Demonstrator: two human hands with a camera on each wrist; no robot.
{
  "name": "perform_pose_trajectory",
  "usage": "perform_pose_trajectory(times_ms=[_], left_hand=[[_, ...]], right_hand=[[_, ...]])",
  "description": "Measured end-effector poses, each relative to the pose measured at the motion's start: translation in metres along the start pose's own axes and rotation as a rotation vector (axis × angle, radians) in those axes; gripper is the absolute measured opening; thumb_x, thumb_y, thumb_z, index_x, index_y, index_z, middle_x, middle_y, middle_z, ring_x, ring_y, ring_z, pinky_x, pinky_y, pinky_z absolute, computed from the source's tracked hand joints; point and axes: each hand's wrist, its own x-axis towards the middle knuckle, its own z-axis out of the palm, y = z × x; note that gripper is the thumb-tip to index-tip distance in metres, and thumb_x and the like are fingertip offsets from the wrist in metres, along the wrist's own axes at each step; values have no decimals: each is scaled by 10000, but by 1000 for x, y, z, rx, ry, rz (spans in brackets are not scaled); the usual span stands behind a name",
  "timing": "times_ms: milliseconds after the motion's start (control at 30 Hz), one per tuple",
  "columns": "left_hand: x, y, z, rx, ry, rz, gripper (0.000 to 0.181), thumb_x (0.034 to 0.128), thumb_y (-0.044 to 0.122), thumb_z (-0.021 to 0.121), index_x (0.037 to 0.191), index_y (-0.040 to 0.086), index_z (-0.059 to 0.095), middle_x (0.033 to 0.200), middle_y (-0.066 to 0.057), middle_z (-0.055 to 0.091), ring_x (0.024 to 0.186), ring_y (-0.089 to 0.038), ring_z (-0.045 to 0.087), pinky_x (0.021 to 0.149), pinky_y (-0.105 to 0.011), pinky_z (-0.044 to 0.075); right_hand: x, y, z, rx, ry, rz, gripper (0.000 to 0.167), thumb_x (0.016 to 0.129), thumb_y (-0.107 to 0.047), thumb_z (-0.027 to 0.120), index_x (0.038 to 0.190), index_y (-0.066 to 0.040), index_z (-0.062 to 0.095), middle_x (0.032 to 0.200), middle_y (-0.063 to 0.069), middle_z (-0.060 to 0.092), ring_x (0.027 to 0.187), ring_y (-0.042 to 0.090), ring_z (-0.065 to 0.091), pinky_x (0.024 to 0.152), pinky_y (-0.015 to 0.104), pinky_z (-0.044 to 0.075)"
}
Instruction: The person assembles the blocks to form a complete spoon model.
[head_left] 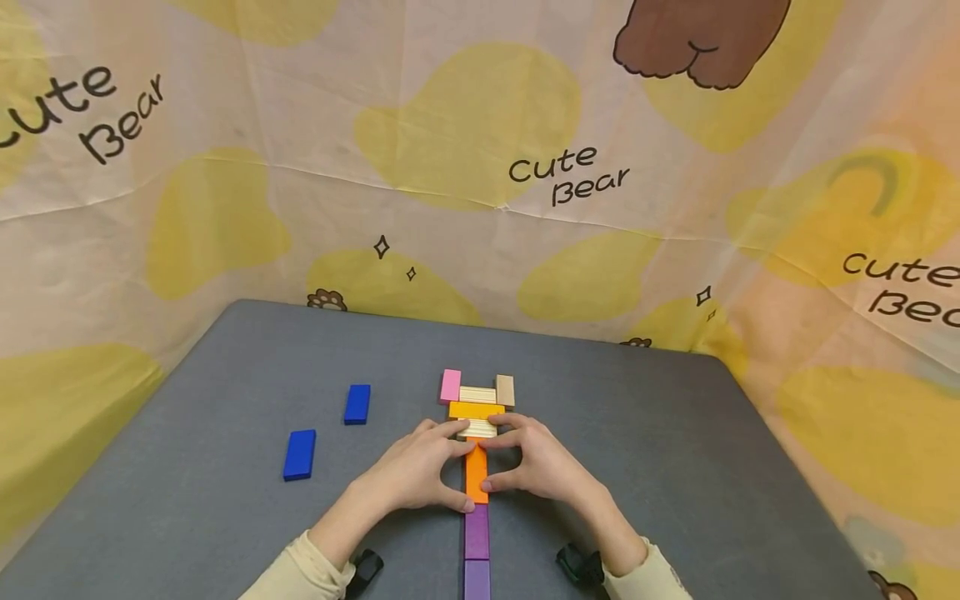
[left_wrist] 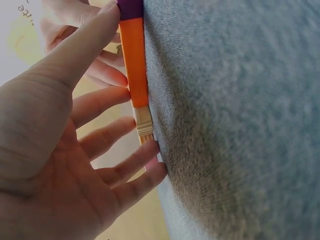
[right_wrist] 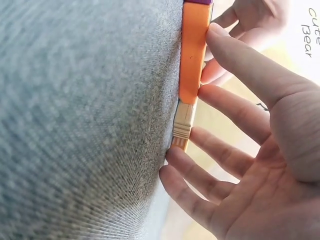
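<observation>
Flat blocks form a column on the grey table. My left hand (head_left: 412,468) rests against its left side, the thumb near the joint of the orange block (head_left: 477,471) and the purple block (head_left: 477,532). My right hand (head_left: 546,462) touches the right side, thumb and index finger on the orange block. In both wrist views the fingers are long and lightly bent along the edges, not wrapped round anything. Beyond the orange block lie a ribbed cream piece (head_left: 477,428), a yellow block (head_left: 476,410) and another ribbed piece (head_left: 477,394), with a pink block (head_left: 451,385) and a tan block (head_left: 506,390) flanking it.
Two blue blocks, one farther back (head_left: 357,403) and one nearer (head_left: 300,454), lie apart to the left. A second purple block (head_left: 477,581) extends the column toward me. A printed curtain (head_left: 465,250) hangs behind the grey table (head_left: 637,433).
</observation>
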Motion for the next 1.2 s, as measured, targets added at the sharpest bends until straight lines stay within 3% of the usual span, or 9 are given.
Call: perform_pose_trajectory(times_ms=[200,367,600,733,867,967,1200], left_hand=[[-3,-3,-6,-70,-28,10,788,741,565,802,1381,152,599,1487,-73,437,1250,-321,449,930,-580,434],[-7,-19,-27,-147,8,-3,656,779,476,811,1307,120,655,1362,-69,558,1250,-304,490,1003,-545,388],[-25,-71,-65,-171,182,-29,574,770,342,851,1238,54,685,1248,-75,634,1201,-316,540,998,-526,396],[-42,-106,-78,-202,239,-71,613,762,347,857,1250,29,668,1265,-126,624,1197,-368,543,964,-549,417],[-56,-132,-80,-237,224,-154,691,748,394,858,1297,38,634,1310,-151,591,1236,-395,501,977,-573,391],[-61,-144,-77,-244,218,-189,787,738,429,857,1353,23,580,1349,-187,551,1247,-412,480,987,-581,373],[-56,-151,-66,-234,224,-182,883,755,350,862,1428,-51,454,1406,-259,470,1259,-451,450,996,-592,358]], right_hand=[[1,0,2,5,2,14,557,726,-445,863,1208,-197,734,1418,46,493,1283,343,411,1005,593,342],[3,0,4,3,0,36,564,724,-463,858,1210,-204,733,1418,37,493,1278,339,412,1011,588,337],[4,-1,4,16,-6,64,560,718,-460,864,1202,-209,737,1418,17,488,1284,332,401,1021,566,338],[3,-1,2,19,-3,63,558,717,-448,868,1202,-206,737,1418,15,490,1285,331,404,1023,562,338],[3,-2,1,16,3,66,560,713,-452,870,1201,-210,738,1417,15,491,1284,333,404,1018,569,339],[3,-2,1,15,5,67,560,708,-448,874,1198,-211,740,1416,13,491,1284,332,404,1018,568,338],[2,-3,1,19,6,65,560,702,-436,882,1191,-202,743,1410,13,497,1283,332,406,1023,563,335]])
